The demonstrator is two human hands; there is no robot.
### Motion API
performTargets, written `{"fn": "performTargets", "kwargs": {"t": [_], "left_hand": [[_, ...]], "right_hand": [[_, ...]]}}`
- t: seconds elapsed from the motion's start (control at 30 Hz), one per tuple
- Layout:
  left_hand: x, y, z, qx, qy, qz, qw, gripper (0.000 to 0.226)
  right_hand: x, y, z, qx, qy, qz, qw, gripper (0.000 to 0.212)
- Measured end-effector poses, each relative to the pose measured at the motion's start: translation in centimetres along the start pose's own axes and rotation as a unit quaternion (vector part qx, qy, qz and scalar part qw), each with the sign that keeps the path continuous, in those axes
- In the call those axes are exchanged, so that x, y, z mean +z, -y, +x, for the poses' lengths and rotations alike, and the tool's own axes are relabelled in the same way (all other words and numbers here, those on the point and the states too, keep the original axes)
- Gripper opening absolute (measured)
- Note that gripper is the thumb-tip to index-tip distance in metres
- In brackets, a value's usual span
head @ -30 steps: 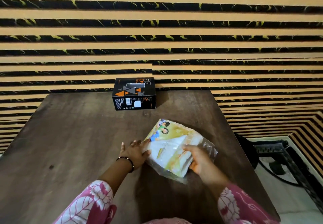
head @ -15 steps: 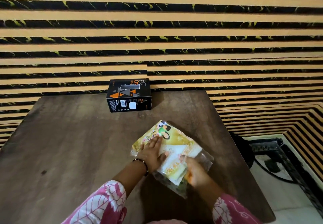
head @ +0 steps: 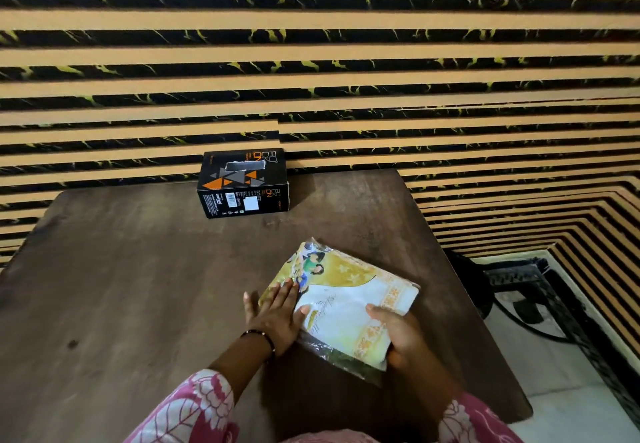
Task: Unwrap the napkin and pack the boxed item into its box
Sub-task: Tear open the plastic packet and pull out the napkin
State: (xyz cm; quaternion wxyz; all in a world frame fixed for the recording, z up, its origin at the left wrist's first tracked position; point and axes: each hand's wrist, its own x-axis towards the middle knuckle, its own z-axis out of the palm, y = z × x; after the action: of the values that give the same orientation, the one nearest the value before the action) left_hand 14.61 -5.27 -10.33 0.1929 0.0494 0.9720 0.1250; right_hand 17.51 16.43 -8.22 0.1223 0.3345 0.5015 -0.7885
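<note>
A napkin pack (head: 346,299), white and yellow with a printed picture, lies in clear plastic wrap on the dark wooden table (head: 138,287). My left hand (head: 275,314) lies flat with straight fingers on the pack's left edge. My right hand (head: 398,333) grips the pack's near right corner, thumb on top and fingers underneath. A black box (head: 242,183) with orange and grey triangles stands closed at the table's far edge, well beyond both hands.
A wall of orange and black stripes rises right behind the table. To the right, the table edge drops to a pale floor where a dark metal stand (head: 540,290) sits.
My left hand slid from the middle of the pack to its left edge. My right hand shifted on the pack's near right corner, and the pack now lies flatter.
</note>
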Motion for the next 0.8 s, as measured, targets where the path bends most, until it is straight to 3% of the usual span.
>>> {"fn": "performTargets", "kwargs": {"t": [0.13, 0.27, 0.4, 0.47, 0.57, 0.67, 0.8], "left_hand": [[-0.6, 0.5, -0.2, 0.01, 0.025, 0.054, 0.998, 0.068], [-0.5, -0.3, -0.1, -0.002, 0.014, 0.088, 0.996, 0.063], [-0.9, -2.3, -0.2, 0.041, -0.053, 0.001, 0.998, 0.066], [-0.7, -2.7, -0.3, 0.06, -0.047, -0.013, 0.997, 0.07], [-0.4, -2.6, -0.2, 0.033, 0.021, -0.01, 0.999, 0.059], [-0.2, -2.1, -0.4, 0.025, 0.035, 0.035, 0.998, 0.063], [-0.8, -1.7, 0.0, -0.087, 0.02, 0.043, 0.995, 0.066]], "right_hand": [[-2.3, 1.7, -0.6, 0.004, -0.043, -0.057, 0.997, 0.034], [-4.0, 2.3, -0.9, 0.022, -0.008, -0.039, 0.999, 0.031], [-2.4, 1.1, -1.0, 0.032, 0.009, -0.017, 0.999, 0.027], [-2.1, 0.8, -0.9, 0.025, 0.005, -0.035, 0.999, 0.031], [-3.6, 1.5, -1.3, -0.007, -0.012, -0.07, 0.997, 0.029], [-6.5, 3.3, -2.5, -0.027, -0.019, -0.083, 0.996, 0.027], [-10.0, 6.2, -3.3, -0.038, -0.041, -0.04, 0.998, 0.021]]}}
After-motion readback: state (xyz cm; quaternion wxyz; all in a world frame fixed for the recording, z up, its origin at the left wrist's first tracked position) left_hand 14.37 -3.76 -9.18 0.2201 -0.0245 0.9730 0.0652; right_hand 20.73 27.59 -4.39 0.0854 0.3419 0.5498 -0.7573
